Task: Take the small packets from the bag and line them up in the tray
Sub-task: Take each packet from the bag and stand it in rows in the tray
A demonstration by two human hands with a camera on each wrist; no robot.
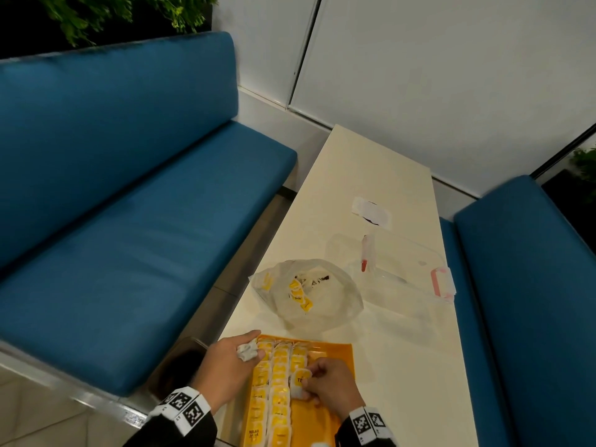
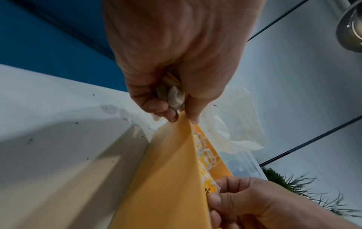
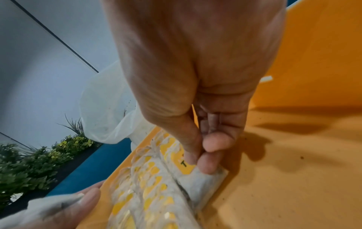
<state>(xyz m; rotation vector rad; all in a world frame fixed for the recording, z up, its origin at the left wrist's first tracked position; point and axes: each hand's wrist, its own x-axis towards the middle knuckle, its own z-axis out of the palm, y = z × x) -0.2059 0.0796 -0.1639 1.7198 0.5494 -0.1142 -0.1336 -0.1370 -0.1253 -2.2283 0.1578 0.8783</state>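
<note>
An orange tray (image 1: 342,350) lies at the table's near edge with rows of small yellow-and-white packets (image 1: 279,382) lined up in it. My right hand (image 1: 325,387) pinches one packet (image 1: 300,382) at the end of the third row (image 3: 197,181). My left hand (image 1: 232,362) rests at the tray's left rim and holds a few crumpled packets (image 1: 247,349) (image 2: 174,94) in curled fingers. The clear plastic bag (image 1: 322,295) lies beyond the tray with several packets (image 1: 298,293) inside.
A clear plastic box lid (image 1: 403,266) with pink clips lies right of the bag, a small white wrapper (image 1: 372,211) farther back. Blue benches (image 1: 129,221) flank the narrow cream table (image 1: 403,366). The tray's right part (image 3: 293,170) is bare.
</note>
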